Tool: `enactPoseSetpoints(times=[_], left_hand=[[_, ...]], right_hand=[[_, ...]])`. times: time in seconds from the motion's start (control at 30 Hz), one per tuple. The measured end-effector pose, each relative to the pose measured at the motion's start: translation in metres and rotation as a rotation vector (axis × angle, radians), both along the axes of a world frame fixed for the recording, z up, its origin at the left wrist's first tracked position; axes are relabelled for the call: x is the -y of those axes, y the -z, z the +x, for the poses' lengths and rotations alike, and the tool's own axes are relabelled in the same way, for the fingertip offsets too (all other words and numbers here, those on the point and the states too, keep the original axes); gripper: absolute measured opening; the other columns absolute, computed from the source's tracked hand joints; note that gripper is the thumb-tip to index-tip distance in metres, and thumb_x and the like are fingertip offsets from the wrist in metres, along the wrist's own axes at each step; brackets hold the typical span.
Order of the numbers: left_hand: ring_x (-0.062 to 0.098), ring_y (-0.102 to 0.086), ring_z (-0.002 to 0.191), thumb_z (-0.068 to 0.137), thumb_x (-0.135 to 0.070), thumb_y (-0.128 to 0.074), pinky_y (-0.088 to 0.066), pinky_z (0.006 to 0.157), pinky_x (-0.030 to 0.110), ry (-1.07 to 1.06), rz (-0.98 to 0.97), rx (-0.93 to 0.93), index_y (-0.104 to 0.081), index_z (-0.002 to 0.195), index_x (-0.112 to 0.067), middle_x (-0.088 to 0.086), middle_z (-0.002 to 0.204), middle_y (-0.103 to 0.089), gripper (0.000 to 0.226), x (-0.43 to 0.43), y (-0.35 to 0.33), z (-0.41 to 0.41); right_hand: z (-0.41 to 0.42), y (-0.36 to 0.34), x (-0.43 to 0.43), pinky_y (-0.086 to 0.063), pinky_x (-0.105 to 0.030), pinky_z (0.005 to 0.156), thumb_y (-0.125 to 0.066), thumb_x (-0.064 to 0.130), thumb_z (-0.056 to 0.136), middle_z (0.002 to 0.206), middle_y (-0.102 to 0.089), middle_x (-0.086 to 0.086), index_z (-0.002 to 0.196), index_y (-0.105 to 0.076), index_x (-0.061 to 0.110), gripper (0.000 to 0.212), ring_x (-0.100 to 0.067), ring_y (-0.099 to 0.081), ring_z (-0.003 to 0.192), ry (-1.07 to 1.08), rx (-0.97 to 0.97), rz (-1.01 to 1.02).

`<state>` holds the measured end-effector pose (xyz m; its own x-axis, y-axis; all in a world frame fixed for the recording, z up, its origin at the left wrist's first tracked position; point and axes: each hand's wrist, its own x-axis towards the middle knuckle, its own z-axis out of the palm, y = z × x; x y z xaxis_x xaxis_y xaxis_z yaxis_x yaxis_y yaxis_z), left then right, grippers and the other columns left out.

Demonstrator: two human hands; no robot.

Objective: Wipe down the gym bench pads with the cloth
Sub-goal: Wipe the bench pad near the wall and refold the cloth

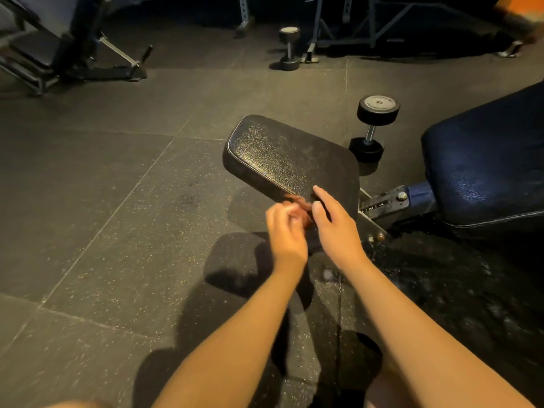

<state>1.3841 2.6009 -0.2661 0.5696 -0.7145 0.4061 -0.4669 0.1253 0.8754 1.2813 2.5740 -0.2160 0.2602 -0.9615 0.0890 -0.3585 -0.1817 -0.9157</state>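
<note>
The black textured seat pad (282, 154) of the gym bench is tilted in the middle of the view. Its dark blue back pad (485, 166) rises at the right. My left hand (287, 231) is curled and blurred just below the seat pad's near edge. Its fingers are closed around a small reddish-brown cloth (301, 206), most of which is hidden. My right hand (334, 222) is beside it with its fingers stretched out and apart. The fingertips touch the near edge of the seat pad next to the cloth.
A dumbbell (372, 128) stands on end on the rubber floor just behind the seat pad. A second dumbbell (290, 48) and rack legs are farther back. Another bench (50, 51) is at the far left. The metal bench hinge (388, 201) joins the two pads.
</note>
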Motion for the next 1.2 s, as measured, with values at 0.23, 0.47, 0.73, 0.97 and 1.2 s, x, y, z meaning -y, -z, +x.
enactPoseSetpoints(times=[0.23,0.47,0.73,0.97,1.2], left_hand=[[-0.004,-0.056,0.101,0.099,-0.004,-0.051,-0.053,0.087,0.026,-0.064,0.006,-0.122,-0.061,0.118,-0.009,0.003,0.121,-0.045,0.022,-0.003,-0.017,0.017],[-0.018,-0.045,0.101,0.096,0.008,-0.049,-0.044,0.088,0.011,-0.119,-0.009,-0.046,-0.056,0.113,0.005,0.016,0.118,-0.044,0.019,0.013,-0.024,0.024],[0.009,-0.062,0.102,0.102,-0.009,-0.048,-0.057,0.088,0.033,-0.043,0.019,-0.200,-0.056,0.120,-0.015,0.001,0.125,-0.042,0.021,0.004,-0.028,0.008],[0.010,-0.054,0.109,0.101,-0.005,-0.052,-0.047,0.099,0.029,0.169,0.216,-0.096,-0.058,0.122,-0.008,0.005,0.122,-0.046,0.022,-0.013,-0.006,-0.039],[0.009,-0.059,0.112,0.107,-0.020,-0.045,-0.049,0.082,0.010,0.323,0.297,-0.360,-0.048,0.132,-0.021,-0.004,0.123,-0.058,0.025,-0.048,-0.008,-0.058]], right_hand=[[0.001,-0.005,-0.002,-0.013,-0.032,0.123,-0.039,0.034,0.107,0.157,-0.038,0.008,0.148,-0.044,0.031,0.042,-0.007,-0.020,0.149,-0.074,-0.137,-0.059],[0.013,-0.008,0.009,0.000,-0.032,0.123,-0.038,0.034,0.107,0.159,-0.033,0.010,0.146,-0.048,0.031,0.040,-0.001,-0.015,0.149,-0.084,-0.110,-0.025],[-0.024,0.012,-0.006,-0.010,-0.033,0.125,-0.042,0.031,0.106,0.159,-0.031,0.013,0.148,-0.044,0.031,0.042,0.009,-0.013,0.143,-0.055,-0.168,-0.065],[-0.035,0.033,-0.044,-0.026,-0.015,0.112,-0.049,0.024,0.103,0.143,-0.048,0.009,0.144,-0.049,0.024,0.041,-0.002,-0.039,0.136,0.097,-0.069,-0.031],[-0.047,0.038,-0.065,-0.037,-0.012,0.103,-0.051,0.026,0.102,0.131,-0.047,0.021,0.131,-0.044,0.058,0.044,0.017,-0.044,0.118,0.096,0.237,0.135]])
